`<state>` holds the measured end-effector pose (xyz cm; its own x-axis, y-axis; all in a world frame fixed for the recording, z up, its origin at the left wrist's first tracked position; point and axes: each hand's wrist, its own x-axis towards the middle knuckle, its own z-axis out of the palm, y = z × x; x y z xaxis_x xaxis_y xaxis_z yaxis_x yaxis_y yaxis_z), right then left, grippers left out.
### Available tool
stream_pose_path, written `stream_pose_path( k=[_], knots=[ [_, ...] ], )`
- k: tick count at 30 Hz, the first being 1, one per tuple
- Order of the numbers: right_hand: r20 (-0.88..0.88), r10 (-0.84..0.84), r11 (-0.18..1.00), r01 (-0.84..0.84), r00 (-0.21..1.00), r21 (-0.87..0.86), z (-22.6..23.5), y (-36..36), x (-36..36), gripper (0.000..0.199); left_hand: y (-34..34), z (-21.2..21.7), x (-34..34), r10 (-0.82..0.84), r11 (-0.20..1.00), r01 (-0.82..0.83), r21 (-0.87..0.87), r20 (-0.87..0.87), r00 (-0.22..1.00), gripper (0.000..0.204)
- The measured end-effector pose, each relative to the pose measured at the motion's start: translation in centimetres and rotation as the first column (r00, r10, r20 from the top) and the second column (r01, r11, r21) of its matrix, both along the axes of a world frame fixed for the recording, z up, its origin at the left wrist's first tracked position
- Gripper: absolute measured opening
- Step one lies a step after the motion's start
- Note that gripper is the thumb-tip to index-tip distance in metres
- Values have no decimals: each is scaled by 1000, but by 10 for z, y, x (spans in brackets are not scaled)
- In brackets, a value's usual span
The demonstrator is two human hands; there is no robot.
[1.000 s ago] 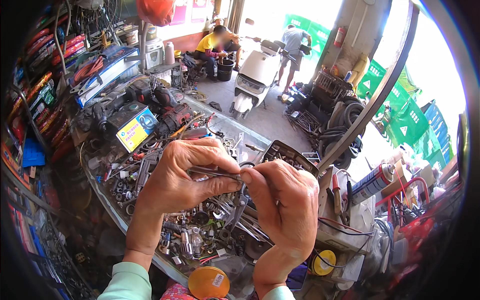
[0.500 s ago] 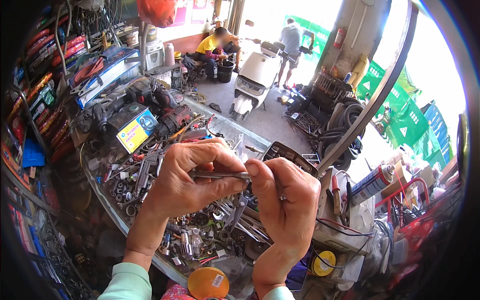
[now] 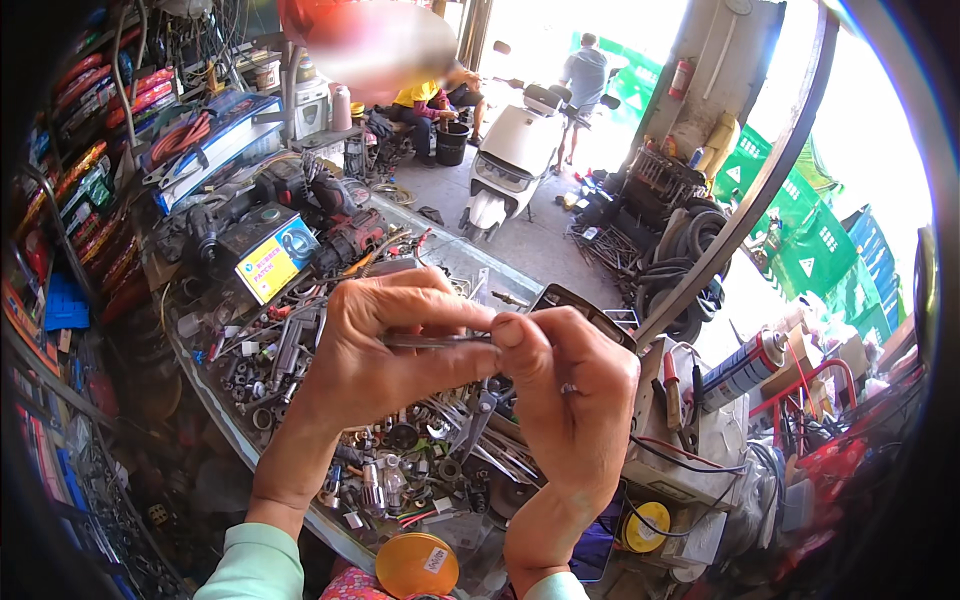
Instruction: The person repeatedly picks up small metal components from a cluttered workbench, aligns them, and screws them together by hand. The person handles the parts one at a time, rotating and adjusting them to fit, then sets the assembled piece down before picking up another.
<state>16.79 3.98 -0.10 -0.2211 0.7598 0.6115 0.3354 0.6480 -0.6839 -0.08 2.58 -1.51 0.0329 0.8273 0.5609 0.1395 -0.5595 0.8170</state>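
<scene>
My left hand point(image 3: 375, 355) and my right hand point(image 3: 570, 395) meet in the middle of the view, above a cluttered workbench point(image 3: 215, 425). Between their fingertips they pinch a thin metal rod point(image 3: 440, 340) that lies level, the left hand on its left part and the right thumb and forefinger on its right end. Most of the rod is hidden by the fingers. Under the hands lie several loose sockets, bolts and small metal parts point(image 3: 400, 470).
A power drill point(image 3: 215, 235) and a yellow-and-blue box point(image 3: 270, 262) lie at the bench's far left. An orange round lid point(image 3: 416, 565) sits at the near edge, a spray can point(image 3: 742, 368) at right. A white scooter point(image 3: 510, 150) and people stand beyond.
Both hands have stayed together on the thin rod, shifting only slightly toward the right; the fingers have regripped a little.
</scene>
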Motion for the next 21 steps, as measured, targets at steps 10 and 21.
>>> stream_pose_path(
  k=[10, 21],
  knots=[
    [109, 76, 997, -79, 991, 22, -14, 1, -28, 17, 29, -34, -12, -71, 843, 507, -181, 897, 437, 30],
    [171, -261, 962, 242, 950, 122, -26, 7, -55, 23, 30, -39, 2, -84, 786, 604, -132, 945, 316, 23]
  ],
)
